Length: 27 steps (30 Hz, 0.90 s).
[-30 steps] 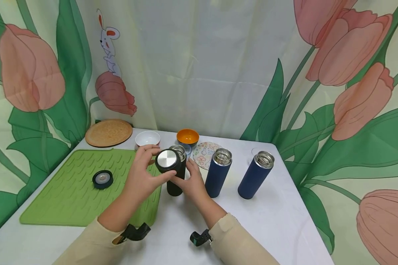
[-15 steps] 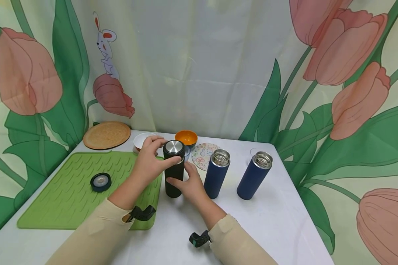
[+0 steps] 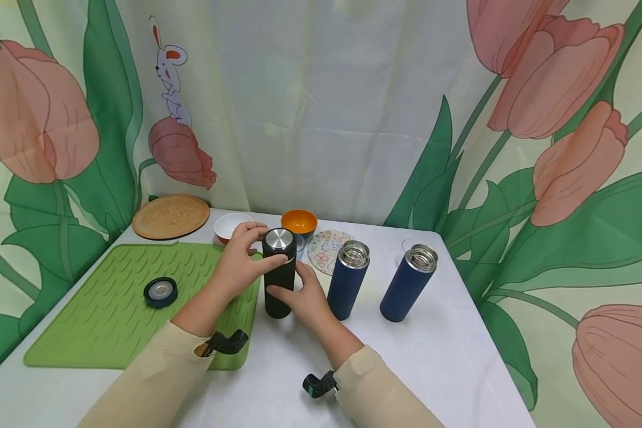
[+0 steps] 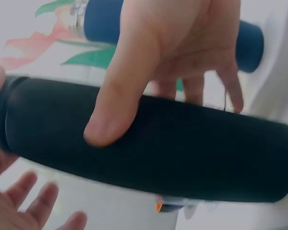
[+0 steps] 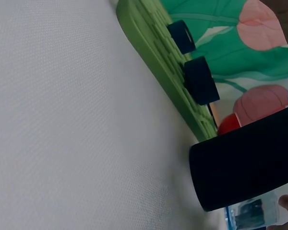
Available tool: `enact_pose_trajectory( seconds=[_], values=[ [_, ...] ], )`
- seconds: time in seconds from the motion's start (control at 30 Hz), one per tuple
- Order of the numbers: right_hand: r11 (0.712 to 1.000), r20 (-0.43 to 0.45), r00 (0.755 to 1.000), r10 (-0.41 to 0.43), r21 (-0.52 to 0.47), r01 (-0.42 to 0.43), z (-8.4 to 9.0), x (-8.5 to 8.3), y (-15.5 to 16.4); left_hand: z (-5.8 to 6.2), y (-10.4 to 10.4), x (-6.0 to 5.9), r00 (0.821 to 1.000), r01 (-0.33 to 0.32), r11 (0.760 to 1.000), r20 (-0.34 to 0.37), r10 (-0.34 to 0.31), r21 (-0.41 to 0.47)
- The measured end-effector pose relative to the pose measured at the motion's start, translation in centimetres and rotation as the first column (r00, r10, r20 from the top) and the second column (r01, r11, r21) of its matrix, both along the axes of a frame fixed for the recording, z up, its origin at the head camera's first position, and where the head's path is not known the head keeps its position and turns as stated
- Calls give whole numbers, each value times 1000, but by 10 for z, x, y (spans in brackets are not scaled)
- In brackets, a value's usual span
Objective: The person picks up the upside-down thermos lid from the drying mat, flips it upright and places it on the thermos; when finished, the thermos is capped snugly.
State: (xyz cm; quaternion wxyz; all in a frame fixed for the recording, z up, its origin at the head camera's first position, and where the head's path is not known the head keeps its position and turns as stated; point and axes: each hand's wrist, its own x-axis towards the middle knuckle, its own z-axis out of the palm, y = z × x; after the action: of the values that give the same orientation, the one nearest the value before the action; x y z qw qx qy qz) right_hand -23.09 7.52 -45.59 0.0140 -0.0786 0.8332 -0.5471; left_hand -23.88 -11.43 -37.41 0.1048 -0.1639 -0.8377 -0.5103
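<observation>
A black thermos bottle (image 3: pixel 277 285) stands upright on the white table, its black lid (image 3: pixel 278 241) with a silver top sitting on the mouth. My left hand (image 3: pixel 241 267) holds the lid between the thumb in front and the fingers behind. Lower down, my right hand (image 3: pixel 309 300) grips the bottle's body, its thumb across the front. The left wrist view shows that right thumb (image 4: pixel 113 115) lying along the dark side. Just right of the hands stand two navy thermos bottles (image 3: pixel 348 282) without lids, steel mouths showing.
A green mat (image 3: pixel 112 321) lies at left, bearing a dark lid (image 3: pixel 160 292); the right wrist view shows another dark lid (image 5: pixel 200 80) there. Behind are a wooden board (image 3: pixel 171 217), a white bowl (image 3: pixel 231 224), an orange bowl (image 3: pixel 299 222) and a flowered round mat (image 3: pixel 326 249).
My left hand has brought the lid from beside the bottle's mouth onto it, hiding the steel opening. During the last half second both hands stay almost in place.
</observation>
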Motion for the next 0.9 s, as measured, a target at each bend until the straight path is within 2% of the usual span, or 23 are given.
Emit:
enact_pose_trajectory(
  seconds=[0.27, 0.37, 0.43, 0.53, 0.63, 0.67, 0.73, 0.8, 0.9],
  values=[
    [1000, 25, 1000, 1, 1, -1, 1, 0, 1, 1, -11, -13, 991, 131, 991, 27, -130, -33],
    [1000, 23, 1000, 4, -2, -4, 1, 1, 1, 0, -10, -11, 990, 137, 990, 37, -136, -25],
    [1000, 23, 1000, 8, 0, -8, 1, 2, 1, 1, -4, -5, 996, 83, 996, 24, -82, -24],
    [1000, 25, 1000, 9, 3, -9, 1, 3, 1, 4, 11, 8, 997, -73, 994, -10, 72, -77],
    [1000, 5, 1000, 13, -4, -13, 2, 3, 2, 7, 29, 21, 972, -233, 960, -42, 229, -157],
    [1000, -8, 1000, 13, -5, -13, 2, 3, 2, 7, 33, 23, 963, -268, 947, -51, 263, -176],
    [1000, -45, 999, 24, -11, -25, 3, 1, 3, 8, 39, 25, 948, -317, 929, -61, 311, -189],
    [999, -70, 997, 35, -8, -36, 2, 0, 2, 8, 41, 25, 940, -340, 923, -57, 335, -182],
    [999, -60, 997, 47, -8, -48, 2, -1, 2, 10, 36, 21, 953, -304, 940, -31, 303, -157]
  ],
)
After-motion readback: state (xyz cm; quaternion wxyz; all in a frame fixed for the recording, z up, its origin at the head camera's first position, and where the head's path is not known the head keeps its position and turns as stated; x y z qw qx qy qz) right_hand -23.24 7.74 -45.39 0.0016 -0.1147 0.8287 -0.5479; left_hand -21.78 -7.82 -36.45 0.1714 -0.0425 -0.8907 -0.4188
